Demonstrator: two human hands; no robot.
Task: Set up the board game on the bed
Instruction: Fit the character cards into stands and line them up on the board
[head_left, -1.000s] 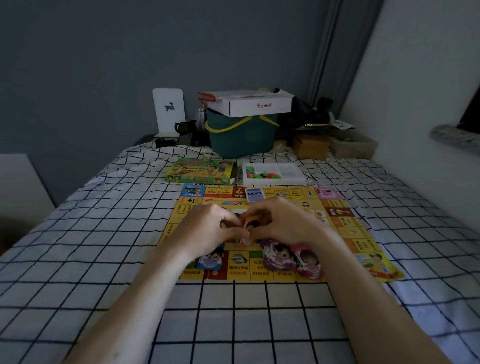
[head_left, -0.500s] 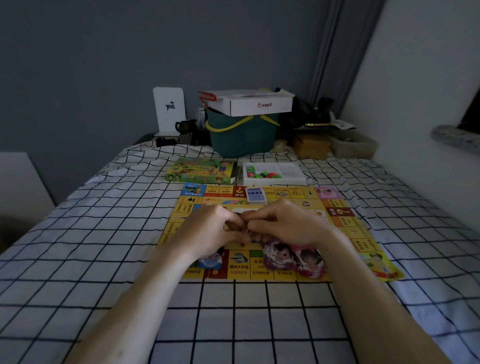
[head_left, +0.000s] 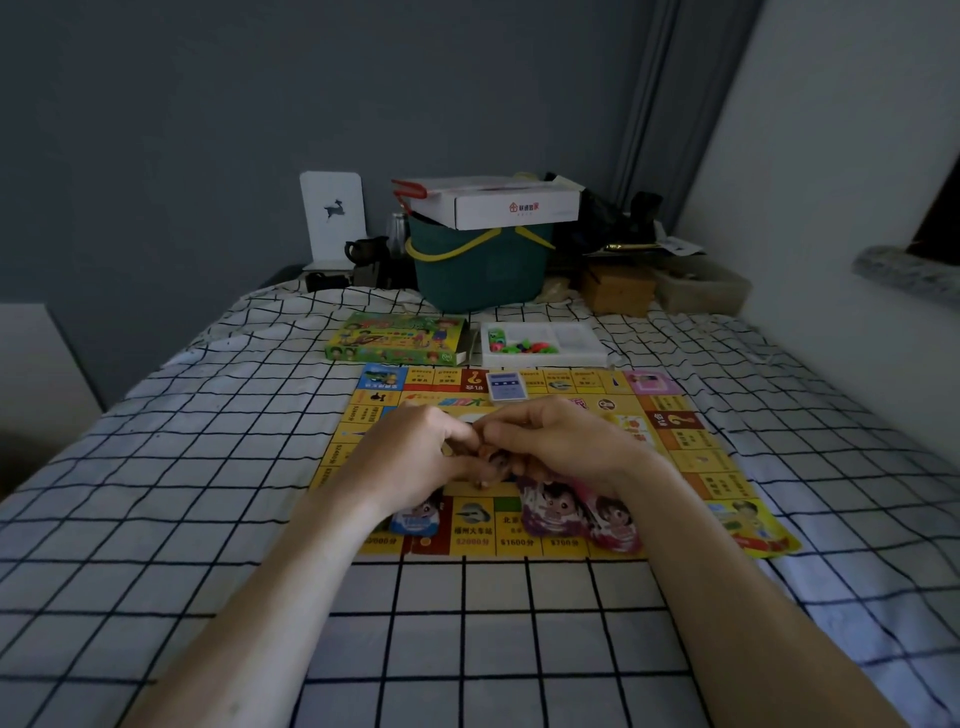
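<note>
A yellow game board (head_left: 696, 462) lies flat on the checked bed sheet (head_left: 156, 467). My left hand (head_left: 415, 457) and my right hand (head_left: 561, 441) meet over the board's middle and together pinch a small character piece (head_left: 493, 460), mostly hidden by the fingers. Three cartoon character standees lie on the board's near edge: a blue one (head_left: 418, 517), a purple one (head_left: 550, 512) and a pink one (head_left: 613, 522). A blue card deck (head_left: 505, 387) sits on the board's far side.
Behind the board are the green game box (head_left: 400, 340) and a white tray (head_left: 571, 338) with coloured pieces. A dark green basket (head_left: 478, 265) bearing a white carton (head_left: 493, 202) stands at the bed's head. A white wall (head_left: 831, 182) runs along the right.
Both hands stay together over the board's middle; the fingers have shifted slightly around the small piece. Nothing else has moved.
</note>
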